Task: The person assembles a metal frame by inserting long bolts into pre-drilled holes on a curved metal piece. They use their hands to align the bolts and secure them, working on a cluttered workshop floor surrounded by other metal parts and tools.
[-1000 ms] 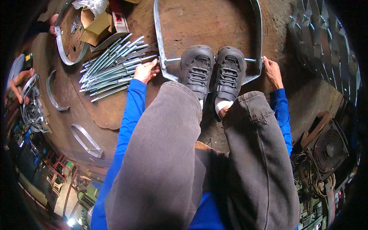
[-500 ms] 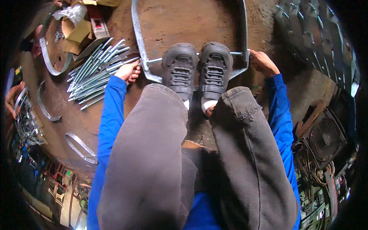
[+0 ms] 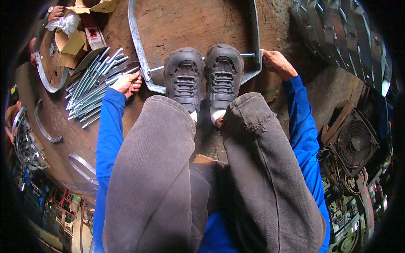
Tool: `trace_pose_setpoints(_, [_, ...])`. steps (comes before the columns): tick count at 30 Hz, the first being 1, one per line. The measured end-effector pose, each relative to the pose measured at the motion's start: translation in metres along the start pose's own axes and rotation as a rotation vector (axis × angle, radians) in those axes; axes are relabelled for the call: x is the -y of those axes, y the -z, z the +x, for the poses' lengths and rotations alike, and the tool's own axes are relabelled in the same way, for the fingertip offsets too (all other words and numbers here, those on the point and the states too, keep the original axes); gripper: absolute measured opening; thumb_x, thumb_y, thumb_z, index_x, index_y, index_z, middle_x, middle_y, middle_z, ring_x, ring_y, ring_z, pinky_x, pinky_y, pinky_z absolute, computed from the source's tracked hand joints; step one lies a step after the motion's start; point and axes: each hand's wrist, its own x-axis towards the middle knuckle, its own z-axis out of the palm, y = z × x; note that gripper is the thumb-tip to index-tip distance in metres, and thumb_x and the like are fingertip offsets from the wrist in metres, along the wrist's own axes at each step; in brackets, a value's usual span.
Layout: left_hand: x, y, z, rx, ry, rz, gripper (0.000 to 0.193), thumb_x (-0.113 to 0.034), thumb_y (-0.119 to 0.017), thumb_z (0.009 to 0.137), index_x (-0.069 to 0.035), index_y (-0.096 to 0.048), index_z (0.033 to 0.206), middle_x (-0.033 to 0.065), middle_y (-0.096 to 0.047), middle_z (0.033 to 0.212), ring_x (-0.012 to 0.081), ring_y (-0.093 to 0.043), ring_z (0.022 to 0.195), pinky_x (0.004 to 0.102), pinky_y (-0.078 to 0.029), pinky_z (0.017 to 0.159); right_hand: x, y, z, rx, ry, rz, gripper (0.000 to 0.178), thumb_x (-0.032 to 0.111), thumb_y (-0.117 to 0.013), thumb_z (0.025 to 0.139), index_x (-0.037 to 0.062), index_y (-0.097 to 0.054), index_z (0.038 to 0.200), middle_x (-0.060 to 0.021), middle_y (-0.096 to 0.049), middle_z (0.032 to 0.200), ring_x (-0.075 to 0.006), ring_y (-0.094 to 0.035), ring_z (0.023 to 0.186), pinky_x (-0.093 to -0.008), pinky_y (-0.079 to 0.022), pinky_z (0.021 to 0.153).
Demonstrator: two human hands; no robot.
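Your left hand (image 3: 128, 84) had curled fingers just beside the left side of the bent metal frame (image 3: 138, 46), while your right hand (image 3: 278, 64) reached its right side; whether either gripped anything could not be told. A thin crossrod (image 3: 157, 68) spanned the frame, partly hidden by your dark shoes (image 3: 183, 78). Loose rods (image 3: 90, 86) lay piled left.
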Motion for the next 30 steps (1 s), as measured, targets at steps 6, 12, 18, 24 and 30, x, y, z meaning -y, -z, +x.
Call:
trace_pose_setpoints(6, [0.002, 0.003, 0.002, 0.016, 0.002, -0.035, 0.021, -0.027, -0.055, 0.102, -0.008, -0.054, 0.095, -0.0020, -0.049, 0.074, 0.0061, -0.041, 0.057, 0.0198, -0.035, 0.048, -0.002, -0.007, -0.003, -0.019, 0.050, 0.109, 0.032, 0.038, -0.055, 0.101, 0.0146, -0.058, 0.080, 0.0107, -0.042, 0.067, -0.0020, -0.037, 0.053, -0.0216, -0.029, 0.047])
trace_pose_setpoints(12, [0.002, 0.001, 0.001, 0.095, 0.037, -0.132, 0.023, -0.029, -0.053, 0.103, -0.008, -0.052, 0.094, -0.0032, -0.046, 0.072, 0.0059, -0.037, 0.054, 0.0205, -0.032, 0.047, -0.010, -0.006, 0.007, -0.081, 0.086, 0.008, 0.037, 0.043, -0.054, 0.101, 0.0106, -0.062, 0.083, 0.0092, -0.041, 0.064, -0.0046, -0.037, 0.052, -0.0248, -0.030, 0.047])
trace_pose_setpoints(18, [0.009, 0.002, 0.007, -0.073, -0.029, 0.095, 0.030, -0.039, -0.053, 0.102, -0.013, -0.054, 0.087, -0.0050, -0.048, 0.067, 0.0058, -0.041, 0.050, 0.0216, -0.031, 0.044, -0.004, -0.012, -0.002, -0.220, 0.036, -0.260, 0.046, 0.048, -0.048, 0.101, 0.0085, -0.065, 0.086, 0.0072, -0.041, 0.061, -0.0068, -0.036, 0.051, -0.0261, -0.029, 0.048])
trace_pose_setpoints(24, [0.010, -0.003, 0.005, -0.288, -0.079, 0.466, 0.043, -0.055, -0.051, 0.099, -0.015, -0.053, 0.081, -0.0063, -0.049, 0.062, 0.0056, -0.042, 0.045, 0.0211, -0.028, 0.037, -0.009, -0.026, -0.006, -0.289, 0.138, -0.204, 0.056, 0.049, -0.044, 0.103, -0.0013, -0.068, 0.096, -0.0001, -0.056, 0.071, -0.0101, -0.047, 0.066, -0.0284, -0.039, 0.059])
trace_pose_setpoints(30, [0.004, -0.012, -0.002, -0.120, -0.028, 0.228, 0.042, -0.047, -0.048, 0.103, -0.016, -0.047, 0.075, -0.0073, -0.038, 0.057, 0.0048, -0.036, 0.045, 0.0216, -0.025, 0.038, -0.009, -0.019, 0.001, -0.280, 0.007, -0.140, 0.066, 0.064, -0.048, 0.095, 0.0017, -0.067, 0.083, -0.0001, -0.052, 0.065, -0.0098, -0.042, 0.054, -0.0291, -0.031, 0.048])
